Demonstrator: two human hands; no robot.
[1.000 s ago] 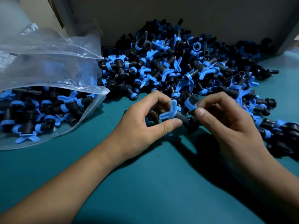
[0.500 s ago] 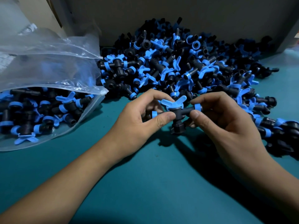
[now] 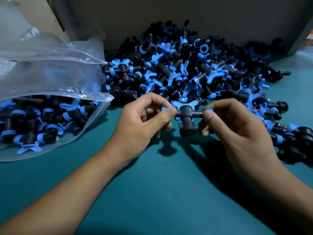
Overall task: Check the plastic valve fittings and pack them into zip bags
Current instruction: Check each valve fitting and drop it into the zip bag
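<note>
One valve fitting [image 3: 185, 114] is held up between the two hands, just above the teal table [image 3: 152, 192] and near the front edge of the loose stock. The left hand [image 3: 144, 126] pinches the left end of its cross tube between thumb and forefinger, the remaining fingers curled under. The right hand [image 3: 237, 131] pinches the right end in the same manner, at the blue collar. The fitting is black with a blue butterfly handle on top; the cross tube lies level, and the socket branch points down toward the table without touching it. The fitting casts its shadow on the table directly beneath.

The pile of fittings [image 3: 194, 65] lies behind the hands, heaped against the grey back wall [image 3: 186, 12] and spreading rightward along the table to the far right edge of the view. All visible pieces are of the same black and blue pattern.

A clear zip bag [image 3: 50, 73] lies on its side at the left, mouth toward the pile, its upper flap raised and creased. It holds a good number of fittings, resting in the lower part. The bag's near lip appears to touch the pile's left edge, though the wrinkled plastic makes this uncertain.
</note>
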